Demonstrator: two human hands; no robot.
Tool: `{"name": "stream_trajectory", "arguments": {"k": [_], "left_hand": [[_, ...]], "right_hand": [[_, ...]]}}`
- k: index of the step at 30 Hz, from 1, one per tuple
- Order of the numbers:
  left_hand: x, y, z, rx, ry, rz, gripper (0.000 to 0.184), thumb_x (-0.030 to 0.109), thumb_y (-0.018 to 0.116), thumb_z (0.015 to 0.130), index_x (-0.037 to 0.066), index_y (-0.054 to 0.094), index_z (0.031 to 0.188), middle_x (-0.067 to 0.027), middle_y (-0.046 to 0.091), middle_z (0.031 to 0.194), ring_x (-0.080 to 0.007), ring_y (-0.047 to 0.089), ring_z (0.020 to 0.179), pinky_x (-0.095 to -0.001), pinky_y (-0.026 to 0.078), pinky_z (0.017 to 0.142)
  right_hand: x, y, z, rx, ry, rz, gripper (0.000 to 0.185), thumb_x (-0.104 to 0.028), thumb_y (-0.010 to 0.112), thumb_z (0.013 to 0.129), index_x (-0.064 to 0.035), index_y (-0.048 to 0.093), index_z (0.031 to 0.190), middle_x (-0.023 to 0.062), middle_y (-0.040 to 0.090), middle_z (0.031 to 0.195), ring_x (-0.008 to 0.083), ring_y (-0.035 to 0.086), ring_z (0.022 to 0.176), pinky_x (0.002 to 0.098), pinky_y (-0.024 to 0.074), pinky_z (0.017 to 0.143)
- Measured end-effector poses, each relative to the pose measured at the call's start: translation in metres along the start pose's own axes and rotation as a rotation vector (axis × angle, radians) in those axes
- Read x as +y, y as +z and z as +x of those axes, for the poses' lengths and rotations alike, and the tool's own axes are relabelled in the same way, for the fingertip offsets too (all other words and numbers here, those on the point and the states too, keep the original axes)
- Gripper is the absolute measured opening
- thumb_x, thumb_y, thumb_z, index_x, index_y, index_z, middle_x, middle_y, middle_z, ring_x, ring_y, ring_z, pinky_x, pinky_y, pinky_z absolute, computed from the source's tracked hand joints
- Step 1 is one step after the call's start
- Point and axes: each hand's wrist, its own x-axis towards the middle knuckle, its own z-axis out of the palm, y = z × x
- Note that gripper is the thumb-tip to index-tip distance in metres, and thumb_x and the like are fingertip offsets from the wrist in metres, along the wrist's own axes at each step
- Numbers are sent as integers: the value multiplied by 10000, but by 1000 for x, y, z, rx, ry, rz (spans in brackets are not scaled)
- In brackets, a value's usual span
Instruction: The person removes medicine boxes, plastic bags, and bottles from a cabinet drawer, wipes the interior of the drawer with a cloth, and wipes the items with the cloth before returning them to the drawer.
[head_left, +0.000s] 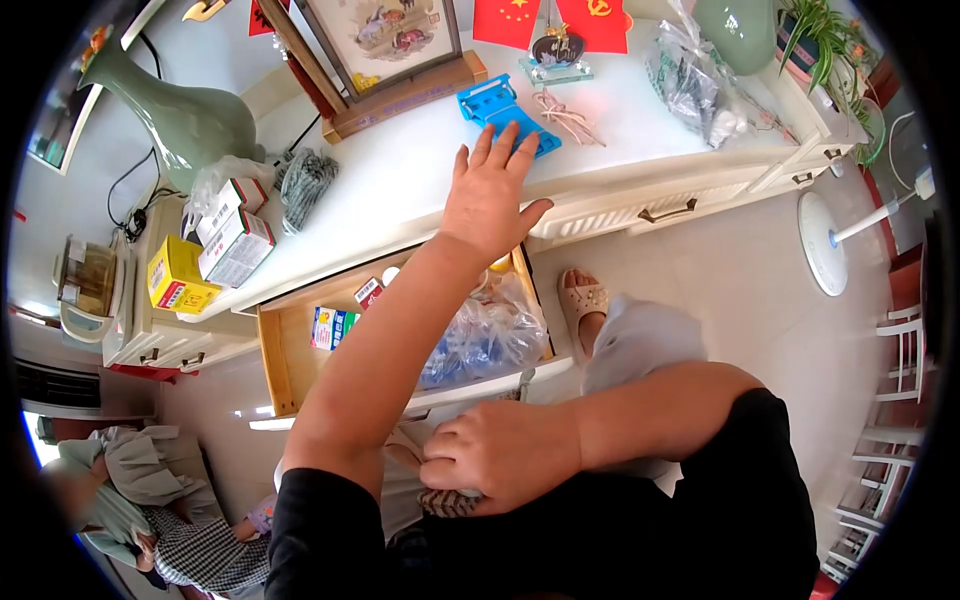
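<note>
My left hand [490, 192] reaches over the white cabinet top, palm down with fingers spread. Its fingertips are at the near edge of a blue plastic folding piece [505, 112], which looks like a small stand; whether they press on it I cannot tell. Low in front of my body, my right hand [500, 452] is closed around a brown-and-beige striped bundle of cloth or knitting [448, 502], mostly hidden under the fingers. Between the two, a drawer [285, 365] is pulled out, holding a clear plastic bag [490, 335] with blue contents and small medicine boxes [333, 328].
Pinkish cord [568, 117] lies beside the blue piece. A picture frame [390, 45], small red flags [505, 20], a green vase [180, 115], grey yarn [306, 188] and a yellow box [180, 275] stand around. A fan base [822, 243] is right; a seated person [130, 490] is lower left.
</note>
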Motion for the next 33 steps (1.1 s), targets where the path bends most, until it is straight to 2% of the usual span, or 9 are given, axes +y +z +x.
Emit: {"name": "stream_trajectory", "arguments": {"k": [9,13,15,16,20,22,24,29,33], "left_hand": [[-8,1,-12,-60,-28,-40,563,180,684,658,91,463,1168,-150,449,1164,-312,437,1041,-428,382,857],[0,3,4,-125,-71,34,506,131,665,663,106,472,1129,-165,439,1168,-342,429,1042,-422,390,860],[-3,5,4,-130,-42,60,478,71,643,665,104,465,1107,-179,442,1162,-368,423,1053,-419,391,875],[-4,2,1,-126,-40,58,478,71,643,665,104,465,1107,-179,442,1162,-368,423,1053,-419,391,875],[-12,-11,-20,-67,-21,-66,449,-21,585,667,91,483,1089,-195,486,1112,-369,458,1016,-399,405,867],[-18,-26,-34,191,-91,-274,405,-34,571,700,68,503,1087,-205,515,1082,-349,499,955,-382,422,829],[-10,-53,-52,155,-714,-762,269,44,498,851,40,496,1120,-120,546,1087,-248,562,908,-328,450,758],[-24,-111,-116,296,-943,-1661,325,213,440,909,64,429,1198,-96,540,1097,-229,555,936,-348,448,793],[-36,-135,-164,420,-1089,-1694,336,249,425,908,65,429,1189,-105,534,1126,-244,553,966,-354,439,821]], "right_hand": [[-4,-31,-3,43,78,18,256,-228,652,693,-41,500,777,105,528,786,269,556,724,337,458,590],[4,-87,-17,529,165,-93,159,-123,627,716,-24,548,813,101,580,921,206,574,748,289,456,667],[9,-111,-26,835,419,-119,255,-53,572,702,-8,552,952,76,576,933,121,528,827,267,428,734],[25,-122,-35,925,468,-220,340,-56,552,689,-42,527,1029,134,591,909,250,580,838,316,455,732],[78,-147,-59,956,791,-596,459,-139,546,727,-68,463,1173,147,541,1101,288,541,988,342,428,833],[100,-151,-65,903,952,-706,492,-180,548,742,-82,440,1212,149,516,1155,298,524,1027,352,419,859],[113,-149,-64,717,1186,-762,515,-260,555,757,-115,425,1234,139,495,1175,302,515,1025,375,415,870],[116,-149,-54,642,1198,-874,382,-291,567,771,-111,530,1106,114,576,1049,319,548,940,385,433,794],[90,-133,-37,716,1033,-642,300,-232,603,752,-95,563,1016,117,604,874,256,589,789,346,460,698]]}}
